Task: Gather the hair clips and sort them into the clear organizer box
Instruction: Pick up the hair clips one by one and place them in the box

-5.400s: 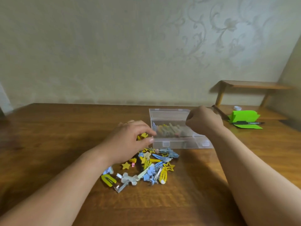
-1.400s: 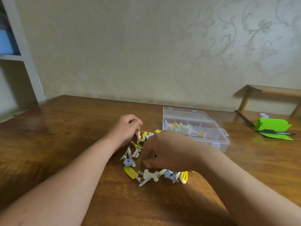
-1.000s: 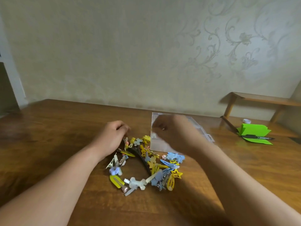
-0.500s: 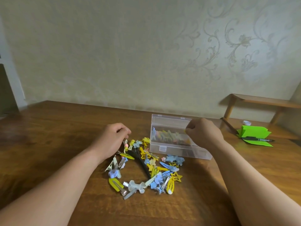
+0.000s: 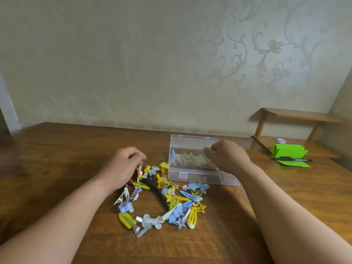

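Note:
A loose pile of hair clips [image 5: 167, 199], yellow, blue, white and silver, lies on the wooden table [image 5: 57, 168], with a long black clip [image 5: 154, 189] through its middle. Behind the pile stands the clear organizer box [image 5: 192, 177], its lid [image 5: 190, 142] raised; several coloured clips [image 5: 188, 160] lie in its back compartment. My left hand [image 5: 122, 168] rests curled at the pile's left edge, with nothing visible in the fingers. My right hand [image 5: 226, 156] hovers over the box with thumb and fingers pinched; whether it holds a clip is hidden.
At the right lie green paper pieces [image 5: 287, 154] with a black marker [image 5: 293, 160] on top. Behind them is a low wooden shelf [image 5: 301, 116] and a small white cap [image 5: 281, 141]. A patterned wall runs along the table's far edge.
My right hand lifted from the pile, went to the box and now has its fingers further left over the back compartment. My left hand has barely moved.

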The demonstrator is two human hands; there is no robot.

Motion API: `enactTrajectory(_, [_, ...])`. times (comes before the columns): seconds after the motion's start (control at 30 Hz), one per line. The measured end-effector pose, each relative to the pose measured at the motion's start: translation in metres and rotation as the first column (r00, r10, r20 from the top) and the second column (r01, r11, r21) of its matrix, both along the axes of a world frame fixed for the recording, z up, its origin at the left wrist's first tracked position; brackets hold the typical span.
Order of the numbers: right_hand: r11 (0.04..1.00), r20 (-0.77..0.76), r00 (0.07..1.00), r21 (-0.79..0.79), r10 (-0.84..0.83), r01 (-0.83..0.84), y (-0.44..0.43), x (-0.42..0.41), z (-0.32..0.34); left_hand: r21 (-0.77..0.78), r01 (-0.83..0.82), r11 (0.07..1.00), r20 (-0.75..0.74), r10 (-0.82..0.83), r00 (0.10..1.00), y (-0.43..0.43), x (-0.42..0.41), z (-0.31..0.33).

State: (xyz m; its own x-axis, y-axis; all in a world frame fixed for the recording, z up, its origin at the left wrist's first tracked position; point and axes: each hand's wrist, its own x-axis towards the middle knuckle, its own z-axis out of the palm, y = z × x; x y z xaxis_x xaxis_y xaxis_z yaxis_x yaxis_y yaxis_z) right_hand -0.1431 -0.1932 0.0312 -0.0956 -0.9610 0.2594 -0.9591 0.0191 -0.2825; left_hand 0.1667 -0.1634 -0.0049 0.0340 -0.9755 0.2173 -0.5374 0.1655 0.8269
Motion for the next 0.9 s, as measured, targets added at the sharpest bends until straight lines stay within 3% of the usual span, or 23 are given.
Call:
enactTrajectory(0.2, [0.999,-0.036,0.999,-0.008,0.036,-0.036,0.004,0.003,0.002,0.007,0.009,1.000,0.010,-0.009,1.000,0.001,0.000,0.001])
enactTrajectory(0.37, [0.989,-0.010,0.998,-0.134,0.069,-0.070,0.005,0.007,0.006,0.017,0.009,1.000,0.000,-0.009,1.000,0.002,-0.002,0.002])
enactTrajectory(0.57, [0.939,0.011,0.970,-0.251,0.245,-0.234,0.024,0.038,0.010,0.025,-0.004,1.000,0.015,0.003,1.000,0.003,0.000,0.003])
enactTrajectory(0.9, [0.719,-0.133,0.768,-0.281,0.627,-0.636,0.066,0.100,-0.001,0.018,-0.001,1.000,-0.107,0.003,0.994,0.005,0.002,0.006])
